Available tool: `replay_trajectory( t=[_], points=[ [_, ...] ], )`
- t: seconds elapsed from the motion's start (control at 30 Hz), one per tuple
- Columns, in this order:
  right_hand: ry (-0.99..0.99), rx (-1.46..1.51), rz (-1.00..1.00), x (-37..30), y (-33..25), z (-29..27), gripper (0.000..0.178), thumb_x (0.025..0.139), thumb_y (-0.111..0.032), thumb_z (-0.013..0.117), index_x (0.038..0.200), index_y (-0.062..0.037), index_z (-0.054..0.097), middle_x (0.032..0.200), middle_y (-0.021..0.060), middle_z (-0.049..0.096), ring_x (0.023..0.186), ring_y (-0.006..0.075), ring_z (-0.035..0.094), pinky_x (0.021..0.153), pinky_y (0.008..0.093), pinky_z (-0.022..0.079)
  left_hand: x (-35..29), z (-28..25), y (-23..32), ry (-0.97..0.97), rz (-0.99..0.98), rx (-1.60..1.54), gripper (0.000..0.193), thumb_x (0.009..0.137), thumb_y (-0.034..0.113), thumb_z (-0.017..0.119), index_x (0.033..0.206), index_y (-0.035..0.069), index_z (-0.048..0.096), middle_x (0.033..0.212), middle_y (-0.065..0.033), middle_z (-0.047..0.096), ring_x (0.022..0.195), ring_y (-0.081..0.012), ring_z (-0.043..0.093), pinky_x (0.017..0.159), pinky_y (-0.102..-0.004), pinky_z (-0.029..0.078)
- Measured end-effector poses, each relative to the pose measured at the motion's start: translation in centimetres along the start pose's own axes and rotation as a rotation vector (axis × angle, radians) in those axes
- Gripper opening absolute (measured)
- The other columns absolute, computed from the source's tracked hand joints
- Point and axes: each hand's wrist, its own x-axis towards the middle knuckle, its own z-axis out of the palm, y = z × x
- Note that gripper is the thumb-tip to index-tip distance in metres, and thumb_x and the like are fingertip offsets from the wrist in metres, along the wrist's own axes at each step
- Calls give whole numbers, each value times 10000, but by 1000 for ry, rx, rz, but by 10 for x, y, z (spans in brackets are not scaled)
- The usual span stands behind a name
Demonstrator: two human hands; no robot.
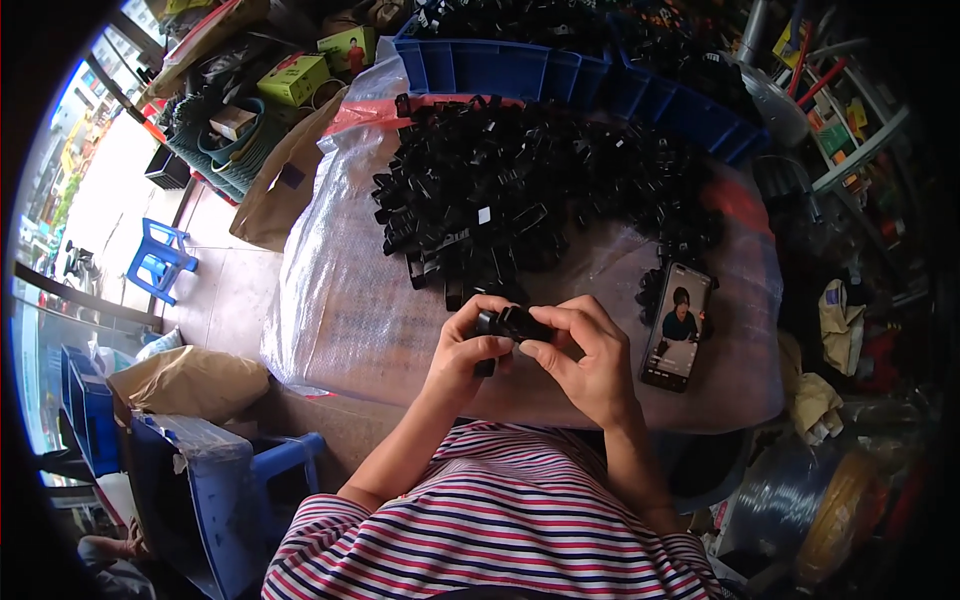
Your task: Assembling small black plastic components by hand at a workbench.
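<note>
A small black plastic part (514,322) is held between my two hands, above the near part of the covered table. My left hand (466,345) pinches its left side with thumb and fingers, and a dark piece of it shows below the fingertips. With thumb and forefinger my right hand (585,350) grips the right end. The fingers hide much of the part, so I cannot tell its exact kind. Just beyond my hands lies a big heap of similar black plastic parts (480,190), with one small white patch among them.
Blue crates (480,70) filled with black parts line the table's far edge. A phone (677,325) with a lit screen leans at the right. Clear plastic sheeting (330,290) covers the table. On the left are a blue stool (160,260) and a blue bin (205,500).
</note>
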Motion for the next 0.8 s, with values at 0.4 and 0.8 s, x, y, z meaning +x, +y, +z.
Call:
replay_trajectory(
  t=[0.4,0.8],
  points=[
    [-62,-76,-56,-5,9,10,317,680,-64,739,966,-25,610,832,63,547,617,154,563,525,269,477,-4,-7,-3,63,67,88,351,680,-5,546,1030,16,537,986,-117,610,735,-146,571,634,-237,484],
    [67,-65,-111,-9,18,27,292,668,-22,744,926,-42,607,827,53,543,626,138,550,533,250,474,-6,-3,5,-12,191,172,454,735,202,679,1113,40,485,1082,-154,573,871,-171,574,645,-234,465]
  ],
)
